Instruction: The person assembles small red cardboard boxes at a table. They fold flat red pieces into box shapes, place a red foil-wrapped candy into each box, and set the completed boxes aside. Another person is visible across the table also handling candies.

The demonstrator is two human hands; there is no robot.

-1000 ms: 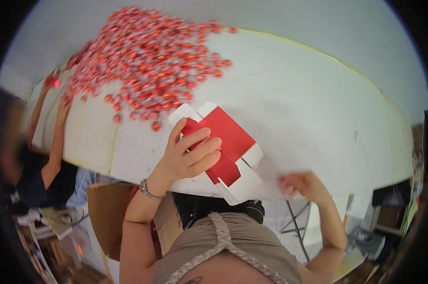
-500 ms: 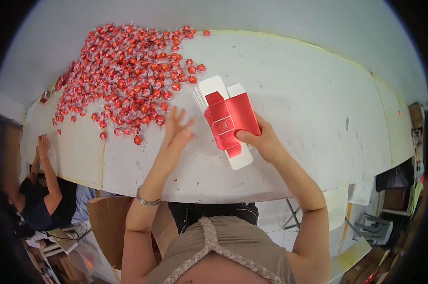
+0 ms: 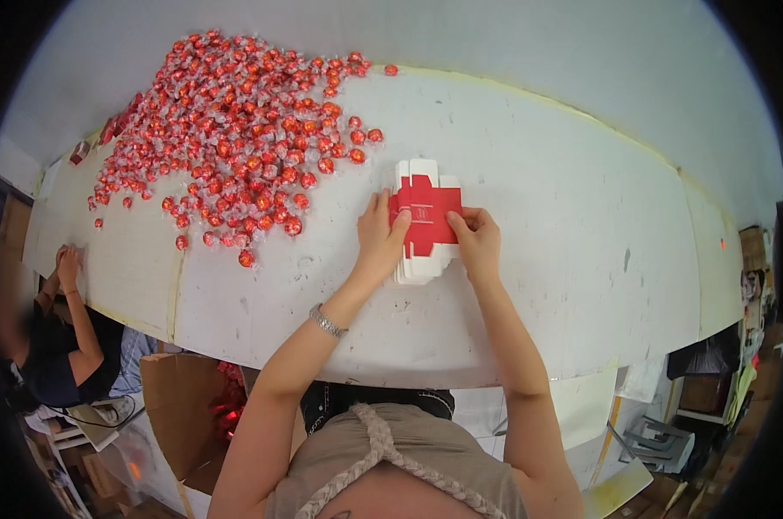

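Note:
A stack of flat, unfolded red and white cartons is between my two hands over the middle of the table. My left hand grips the stack's left edge, with the thumb on the red face. At the right edge, my right hand pinches the cartons between thumb and fingers. White flaps stick out at the top and bottom of the stack. Left of my hands spreads a big heap of red candies in clear twisted wrappers.
The white table reaches to the wall at the back. An open cardboard box with shiny red things inside stands below the table's front edge. At the far left sits another person, hands together at the table. A grey folding stool stands at the lower right.
My left hand has moved right and taken hold of the carton stack. The stack has turned straighter, and my right hand has shifted along its right edge. The view has moved slightly.

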